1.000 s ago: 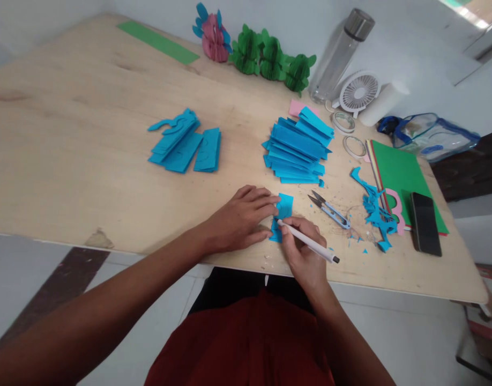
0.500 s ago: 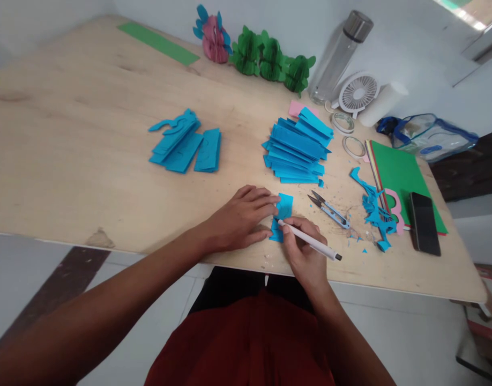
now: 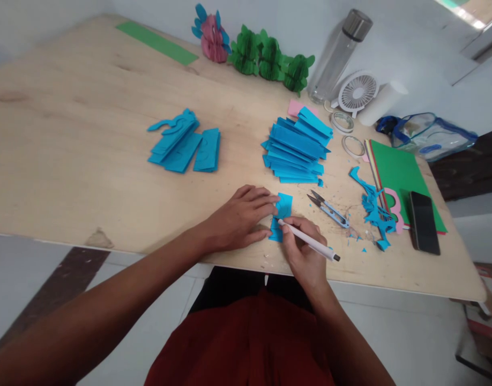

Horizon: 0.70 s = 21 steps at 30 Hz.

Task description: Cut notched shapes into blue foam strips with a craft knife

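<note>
1. Hardly anything has moved since the earlier frame: only the view drifts slightly, while both hands, the pen and the slip keep their places.
2. Blue and narrow, the slip [image 3: 284,205] lies on the counter [image 3: 89,161], left of the snips [image 3: 329,209] and near their points. Its long axis runs away from the person, leaning a little right at the far end.
3. On the side of the slip away from the snips is the left hand [image 3: 246,219]. Its fingers are stretched out, slightly apart and palm down, with tips over the slip's left edge; they look to steady it, gripping nothing.
4. Nearer the snips is the right hand [image 3: 304,262], its fingers closed round the pen [image 3: 309,239] close to the tip.
5. Crosswise to the slip, the pen points left, its tip over the slip's middle and its back end nearer the person than the snips. Whether the tip presses the paper, I cannot tell.
6. Beyond the slip and left of the snips sits the blue stack [image 3: 296,150].
</note>
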Tool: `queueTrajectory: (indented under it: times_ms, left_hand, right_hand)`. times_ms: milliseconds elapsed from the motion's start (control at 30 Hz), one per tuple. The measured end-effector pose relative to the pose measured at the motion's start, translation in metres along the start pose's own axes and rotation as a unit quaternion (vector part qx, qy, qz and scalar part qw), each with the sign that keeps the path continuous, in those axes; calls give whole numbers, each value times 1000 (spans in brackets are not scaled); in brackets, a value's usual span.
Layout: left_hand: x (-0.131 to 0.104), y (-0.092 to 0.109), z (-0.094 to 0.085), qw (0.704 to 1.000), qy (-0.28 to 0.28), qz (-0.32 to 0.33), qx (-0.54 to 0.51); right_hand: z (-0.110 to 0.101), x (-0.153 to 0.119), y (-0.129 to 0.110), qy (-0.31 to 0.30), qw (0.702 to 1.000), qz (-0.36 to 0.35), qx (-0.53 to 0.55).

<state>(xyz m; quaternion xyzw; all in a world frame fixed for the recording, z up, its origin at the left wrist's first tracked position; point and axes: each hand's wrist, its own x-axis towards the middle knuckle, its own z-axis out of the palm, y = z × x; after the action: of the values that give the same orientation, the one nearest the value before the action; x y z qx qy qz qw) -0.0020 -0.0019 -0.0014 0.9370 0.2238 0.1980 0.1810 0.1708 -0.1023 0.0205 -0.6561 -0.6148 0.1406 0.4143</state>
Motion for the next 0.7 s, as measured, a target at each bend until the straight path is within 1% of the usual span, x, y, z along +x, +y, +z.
queueTrajectory:
  times_ms: [400,700]
  left_hand:
    - [0,0,-1,1000,-3,-2,1]
    - [0,-1,0,1000,-7,-3,6]
  right_hand:
    - [-2,-2,-1,2,1000,20,-16]
    - [-5,-5,-1,16,999,11,-31]
